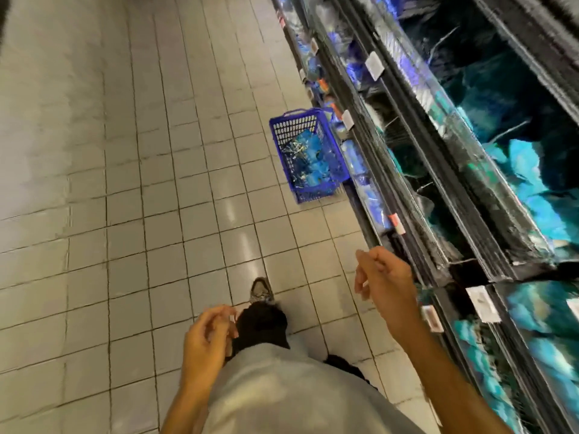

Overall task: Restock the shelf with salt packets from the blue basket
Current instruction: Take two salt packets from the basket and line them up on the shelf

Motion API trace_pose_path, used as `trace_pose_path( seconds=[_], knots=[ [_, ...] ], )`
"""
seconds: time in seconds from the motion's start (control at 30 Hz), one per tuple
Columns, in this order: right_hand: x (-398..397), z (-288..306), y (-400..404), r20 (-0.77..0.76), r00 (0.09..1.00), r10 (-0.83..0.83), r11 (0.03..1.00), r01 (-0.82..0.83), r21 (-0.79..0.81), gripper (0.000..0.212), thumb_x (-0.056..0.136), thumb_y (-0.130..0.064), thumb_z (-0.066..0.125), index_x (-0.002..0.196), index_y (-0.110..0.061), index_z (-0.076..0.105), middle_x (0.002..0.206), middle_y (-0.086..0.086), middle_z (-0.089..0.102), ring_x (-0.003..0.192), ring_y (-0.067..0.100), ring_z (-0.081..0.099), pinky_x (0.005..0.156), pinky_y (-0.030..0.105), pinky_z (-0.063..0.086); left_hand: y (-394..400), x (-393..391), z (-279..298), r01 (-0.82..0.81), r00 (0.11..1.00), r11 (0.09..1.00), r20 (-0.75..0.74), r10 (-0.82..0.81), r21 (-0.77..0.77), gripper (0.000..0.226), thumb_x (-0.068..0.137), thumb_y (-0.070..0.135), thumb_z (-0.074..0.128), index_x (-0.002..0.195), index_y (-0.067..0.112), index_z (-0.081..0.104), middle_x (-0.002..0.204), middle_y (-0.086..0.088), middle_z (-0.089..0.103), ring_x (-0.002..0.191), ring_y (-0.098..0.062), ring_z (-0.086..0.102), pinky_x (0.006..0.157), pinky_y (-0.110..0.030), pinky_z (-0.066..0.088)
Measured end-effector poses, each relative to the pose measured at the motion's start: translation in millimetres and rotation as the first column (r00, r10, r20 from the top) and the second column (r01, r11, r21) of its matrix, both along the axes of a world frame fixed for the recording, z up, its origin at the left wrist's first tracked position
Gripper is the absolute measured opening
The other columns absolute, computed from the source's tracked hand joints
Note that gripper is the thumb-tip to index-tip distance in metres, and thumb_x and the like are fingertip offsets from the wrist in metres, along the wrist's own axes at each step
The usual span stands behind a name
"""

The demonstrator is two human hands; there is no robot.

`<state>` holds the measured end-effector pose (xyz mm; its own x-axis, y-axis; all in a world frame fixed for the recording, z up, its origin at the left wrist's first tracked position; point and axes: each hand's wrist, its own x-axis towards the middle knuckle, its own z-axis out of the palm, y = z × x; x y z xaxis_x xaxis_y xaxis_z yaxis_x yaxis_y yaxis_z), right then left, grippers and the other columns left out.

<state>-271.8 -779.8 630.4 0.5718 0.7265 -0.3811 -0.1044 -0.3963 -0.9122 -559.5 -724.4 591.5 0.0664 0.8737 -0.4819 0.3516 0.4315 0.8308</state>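
Note:
A blue plastic basket [308, 155] stands on the tiled floor against the foot of the shelf unit, well ahead of me. Inside it lie several blue salt packets [308, 159] in clear wrap. The shelf [438, 183] runs along my right side, its tiers holding blurred blue and turquoise packets. My left hand [208, 336] hangs low by my waist with fingers loosely curled and nothing in it. My right hand [383, 277] is raised near the shelf's lower edge, fingers loosely bent, holding nothing. Both hands are far from the basket.
Grey floor tiles [141, 183] spread to the left of the aisle. My shoe [261, 291] steps forward on them toward the basket. White price tags [374, 65] stick out along the shelf edges. The whole view is motion-blurred.

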Motion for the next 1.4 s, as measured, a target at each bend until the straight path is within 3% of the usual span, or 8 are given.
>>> trace_pose_path(
  seconds=[0.2,0.43,0.6,0.87,1.03,1.23,1.33,1.4],
  knots=[
    [-22,-5,107,0.016,1.000,0.019,0.999,-0.018,-0.037,0.028,0.100,-0.017,0.060,0.076,-0.002,0.057,0.058,0.007,0.057,0.051,0.017,0.054,0.043,0.025,0.039,126,-14,-1,-0.019,1.000,0.999,0.010,0.020,-0.038,0.020,0.103,0.016,0.054,0.091,0.013,0.071,0.067,-0.009,0.065,0.051,-0.017,0.050,0.045,-0.026,0.041],
    [-3,-15,127,0.097,0.995,-0.023,0.995,0.032,-0.090,0.026,0.097,-0.008,0.061,0.074,-0.020,0.064,0.057,0.011,0.057,0.048,0.019,0.051,0.044,0.024,0.039,253,45,11,0.192,0.979,0.981,0.076,-0.189,-0.037,0.024,0.105,0.011,0.050,0.095,0.014,0.071,0.066,-0.002,0.067,0.048,-0.012,0.053,0.041,-0.019,0.039],
    [31,-21,142,0.145,0.979,-0.141,0.977,0.161,-0.143,0.036,0.098,-0.036,0.053,0.072,-0.014,0.065,0.060,0.014,0.059,0.050,0.036,0.052,0.044,0.026,0.040,349,106,11,0.308,0.949,0.951,0.062,-0.308,0.021,0.022,0.105,0.014,0.049,0.097,0.014,0.069,0.067,-0.001,0.066,0.051,-0.012,0.053,0.043,-0.017,0.040],
    [116,-48,261,0.088,0.989,-0.118,0.978,0.131,-0.165,0.038,0.103,-0.006,0.051,0.066,-0.013,0.060,0.057,0.017,0.055,0.049,0.019,0.051,0.047,0.026,0.042,431,186,2,0.343,0.939,0.939,-0.003,-0.343,-0.026,0.022,0.105,0.013,0.048,0.095,0.012,0.068,0.067,-0.001,0.065,0.052,-0.007,0.055,0.045,-0.015,0.041],
    [162,-50,353,0.029,0.995,-0.093,0.989,0.096,-0.111,0.037,0.104,-0.022,0.052,0.072,-0.005,0.057,0.059,0.013,0.058,0.052,0.015,0.055,0.051,0.026,0.046,474,226,-4,0.317,0.947,0.945,-0.022,-0.320,-0.079,0.025,0.106,0.015,0.047,0.094,0.014,0.069,0.067,-0.001,0.067,0.054,-0.008,0.056,0.049,-0.020,0.046],
    [194,-81,435,-0.238,0.885,-0.401,0.898,0.328,-0.294,0.041,0.110,-0.035,0.033,0.089,-0.012,0.060,0.063,0.002,0.063,0.047,0.012,0.064,0.042,0.030,0.049,547,287,-29,0.442,0.884,0.883,-0.087,-0.458,-0.156,0.023,0.104,0.018,0.048,0.093,0.017,0.068,0.066,0.002,0.066,0.051,-0.004,0.056,0.047,-0.017,0.042],
    [206,-113,474,-0.287,0.834,-0.470,0.849,0.339,-0.405,0.038,0.109,-0.037,0.034,0.091,-0.011,0.055,0.071,0.012,0.062,0.049,0.017,0.063,0.054,0.031,0.047,589,322,-70,0.525,0.819,0.818,-0.122,-0.561,-0.234,0.022,0.104,0.022,0.049,0.092,0.016,0.066,0.071,0.002,0.068,0.050,-0.004,0.057,0.046,-0.018,0.042],
    [211,-156,494,-0.259,0.798,-0.545,0.803,0.407,-0.435,0.032,0.108,-0.032,0.039,0.088,-0.012,0.054,0.071,0.013,0.060,0.044,0.012,0.060,0.049,0.027,0.046,616,345,-113,0.581,0.758,0.767,-0.162,-0.631,-0.272,0.025,0.105,0.027,0.048,0.092,0.014,0.065,0.073,0.001,0.068,0.049,-0.002,0.058,0.046,-0.018,0.043]
  ],
)
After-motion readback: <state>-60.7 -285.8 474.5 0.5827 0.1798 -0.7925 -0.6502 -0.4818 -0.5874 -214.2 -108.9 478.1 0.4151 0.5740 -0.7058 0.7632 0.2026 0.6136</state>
